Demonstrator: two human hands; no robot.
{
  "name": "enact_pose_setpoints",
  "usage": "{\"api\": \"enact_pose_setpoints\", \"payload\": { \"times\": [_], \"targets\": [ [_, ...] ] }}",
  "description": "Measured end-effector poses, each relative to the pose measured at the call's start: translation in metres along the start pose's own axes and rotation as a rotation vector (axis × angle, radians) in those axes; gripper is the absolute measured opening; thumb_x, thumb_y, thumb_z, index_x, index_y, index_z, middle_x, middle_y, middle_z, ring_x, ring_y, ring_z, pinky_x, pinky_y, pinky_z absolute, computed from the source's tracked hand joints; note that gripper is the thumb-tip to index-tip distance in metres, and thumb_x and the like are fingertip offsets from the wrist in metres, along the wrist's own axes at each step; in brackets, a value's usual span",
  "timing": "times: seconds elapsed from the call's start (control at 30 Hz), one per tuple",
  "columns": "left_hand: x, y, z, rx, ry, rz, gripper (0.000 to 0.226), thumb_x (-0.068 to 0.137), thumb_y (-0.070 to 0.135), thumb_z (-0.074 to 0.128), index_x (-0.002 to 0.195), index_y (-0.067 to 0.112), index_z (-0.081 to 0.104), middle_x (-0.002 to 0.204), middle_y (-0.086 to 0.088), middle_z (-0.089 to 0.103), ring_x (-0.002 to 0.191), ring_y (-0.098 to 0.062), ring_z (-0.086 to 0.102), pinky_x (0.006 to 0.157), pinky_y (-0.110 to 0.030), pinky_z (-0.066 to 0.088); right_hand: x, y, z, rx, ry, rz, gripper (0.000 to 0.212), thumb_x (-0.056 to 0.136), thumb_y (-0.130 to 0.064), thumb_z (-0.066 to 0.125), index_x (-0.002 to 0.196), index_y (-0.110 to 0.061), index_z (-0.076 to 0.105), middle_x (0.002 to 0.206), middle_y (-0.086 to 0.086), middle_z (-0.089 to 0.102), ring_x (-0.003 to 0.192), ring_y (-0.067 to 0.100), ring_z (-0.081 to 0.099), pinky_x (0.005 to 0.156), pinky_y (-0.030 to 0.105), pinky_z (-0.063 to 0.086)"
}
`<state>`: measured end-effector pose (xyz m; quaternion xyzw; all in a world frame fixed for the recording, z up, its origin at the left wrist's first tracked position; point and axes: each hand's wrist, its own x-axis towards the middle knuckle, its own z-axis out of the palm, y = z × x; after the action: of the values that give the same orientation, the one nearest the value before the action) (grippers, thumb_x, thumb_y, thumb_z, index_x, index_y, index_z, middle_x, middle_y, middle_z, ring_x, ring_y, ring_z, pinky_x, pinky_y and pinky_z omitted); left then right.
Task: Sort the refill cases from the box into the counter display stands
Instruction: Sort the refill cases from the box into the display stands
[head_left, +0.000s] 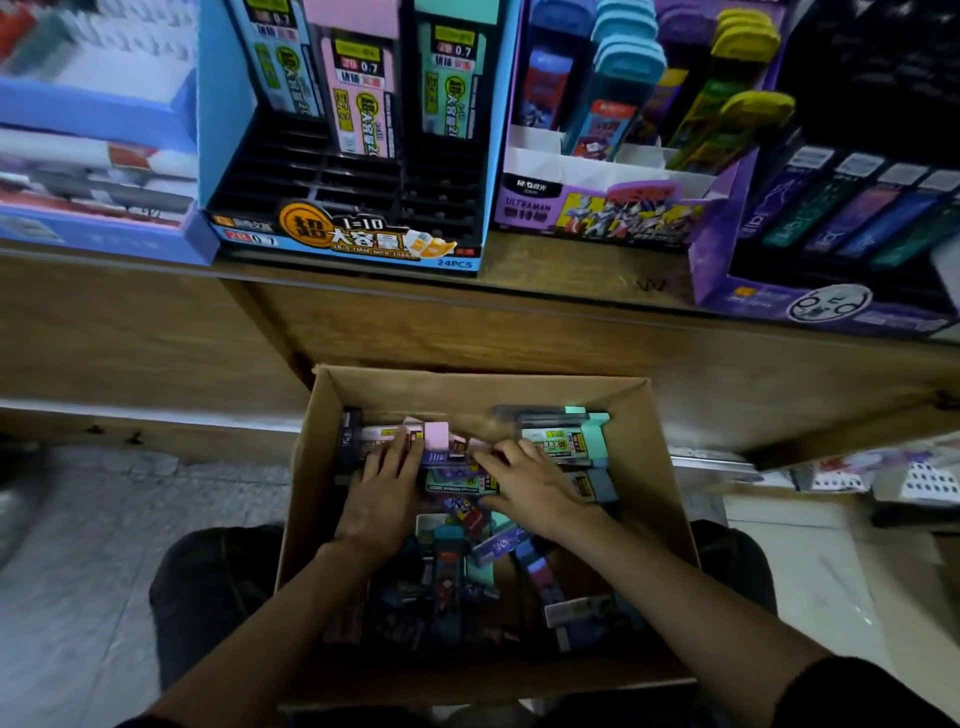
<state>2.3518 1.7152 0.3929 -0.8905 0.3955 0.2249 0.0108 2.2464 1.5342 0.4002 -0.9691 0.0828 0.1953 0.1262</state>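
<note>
In the head view, a brown cardboard box (670, 467) sits low in the middle of the frame, between the person's knees. It is full of refill cases (457, 551) lying in a jumble, in pink, teal, purple and dark colours.

Both hands are inside the box, near its far side. The left hand (382, 499) lies flat on the pile. Its fingers are straight and close together, and the tips touch a pink case (435, 435). The right hand (535, 486) is just beside it, on the middle of the pile. Its fingers are bent and its thumb sticks out to the side. It is too blurry to tell if it pinches a case.

A stack of teal cases (566, 436) lies at the far right of the box.

Above the box is a wooden counter (519, 322). On it, at the top middle of the frame, stands a blue display stand (343, 244) with a few tall cases at the back. Just to its right is a purple display stand (597, 208) holding cases upright. At the far right is a dark purple stand (779, 301) with a row of dark cases.
</note>
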Motion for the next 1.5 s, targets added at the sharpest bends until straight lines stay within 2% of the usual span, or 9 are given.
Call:
{"api": "enact_pose_setpoints", "payload": {
  "times": [0.13,0.33,0.67,0.8,0.97,1.07,1.23,1.33,1.5],
  "targets": [
    [-0.015,0.009,0.007,0.042,-0.021,-0.05,0.07,0.096,0.031,0.038,0.15,0.019,-0.005,0.159,-0.003,-0.004,0.14,-0.027,0.015,0.108,-0.047,0.025,-0.023,-0.003,0.01,0.042,0.052,-0.019,0.063,0.091,-0.043,0.052,0.146,-0.027,0.025,0.138,0.008,0.033,0.125,0.027,0.032,0.103,0.038,0.032],
    [-0.028,0.012,0.013,0.082,0.034,-0.018,0.058,0.097,0.029,0.036,0.149,0.019,0.013,0.156,-0.003,0.015,0.135,-0.024,0.027,0.106,-0.042,0.025,-0.045,-0.005,0.015,0.163,-0.02,-0.042,0.064,0.09,-0.044,0.055,0.146,-0.027,0.029,0.132,0.009,0.04,0.122,0.026,0.038,0.101,0.034,0.033],
    [-0.038,0.017,-0.004,-0.578,0.176,0.082,0.025,0.095,0.015,0.049,0.119,0.009,0.055,0.119,-0.013,0.054,0.111,-0.029,0.048,0.097,-0.037,0.038,-0.069,-0.008,-0.006,0.56,0.081,-0.034,0.05,0.085,-0.024,0.068,0.133,-0.02,0.053,0.127,0.002,0.047,0.119,0.013,0.045,0.097,0.014,0.033],
    [-0.036,0.026,-0.03,-0.665,0.094,0.141,0.038,0.082,0.042,0.068,0.11,0.017,0.059,0.103,0.0,0.053,0.098,-0.015,0.051,0.086,-0.03,0.044,-0.074,-0.008,-0.029,0.59,0.103,-0.129,0.047,0.084,-0.021,0.07,0.129,-0.016,0.058,0.123,0.003,0.051,0.114,0.011,0.049,0.096,0.019,0.038],
    [-0.035,0.035,-0.059,-1.009,-0.195,0.164,0.029,0.078,0.035,0.073,0.098,0.016,0.063,0.087,0.007,0.063,0.08,-0.003,0.058,0.07,-0.018,0.043,-0.079,-0.011,-0.06,0.674,0.186,-0.179,0.049,0.078,-0.013,0.075,0.124,-0.012,0.06,0.122,0.004,0.052,0.115,0.009,0.049,0.1,0.02,0.037],
    [-0.036,0.043,-0.069,-1.063,-0.126,0.148,0.022,0.085,0.025,0.068,0.097,0.008,0.065,0.085,0.001,0.063,0.076,-0.005,0.056,0.065,-0.018,0.04,-0.083,-0.015,-0.076,0.763,0.272,-0.135,0.047,0.075,-0.007,0.075,0.116,-0.022,0.056,0.12,0.002,0.049,0.114,0.01,0.048,0.099,0.025,0.04],
    [-0.048,0.063,-0.097,-1.327,0.025,0.094,0.008,0.087,0.017,0.064,0.091,0.012,0.067,0.076,0.006,0.07,0.068,-0.003,0.064,0.06,-0.012,0.046,-0.095,-0.024,-0.098,0.97,0.527,0.009,0.054,0.078,-0.008,0.073,0.114,-0.038,0.045,0.119,-0.007,0.043,0.115,0.0,0.045,0.09,0.006,0.035],
    [-0.058,0.076,-0.113,-1.417,0.081,0.073,0.011,0.085,0.022,0.065,0.092,0.013,0.065,0.079,0.002,0.073,0.071,-0.009,0.068,0.061,-0.015,0.051,-0.097,-0.027,-0.116,1.229,0.628,0.184,0.041,0.079,-0.022,0.074,0.114,-0.027,0.051,0.116,-0.008,0.054,0.11,0.005,0.052,0.092,0.02,0.044],
    [-0.071,0.098,-0.136,-1.534,0.02,0.104,0.035,0.075,0.033,0.067,0.101,0.011,0.056,0.093,-0.008,0.073,0.076,-0.026,0.072,0.069,-0.032,0.057,-0.105,-0.026,-0.143,1.403,0.687,0.286,0.032,0.079,-0.013,0.073,0.106,-0.014,0.056,0.103,0.001,0.061,0.09,0.009,0.061,0.074,0.022,0.052]
  ]
}}
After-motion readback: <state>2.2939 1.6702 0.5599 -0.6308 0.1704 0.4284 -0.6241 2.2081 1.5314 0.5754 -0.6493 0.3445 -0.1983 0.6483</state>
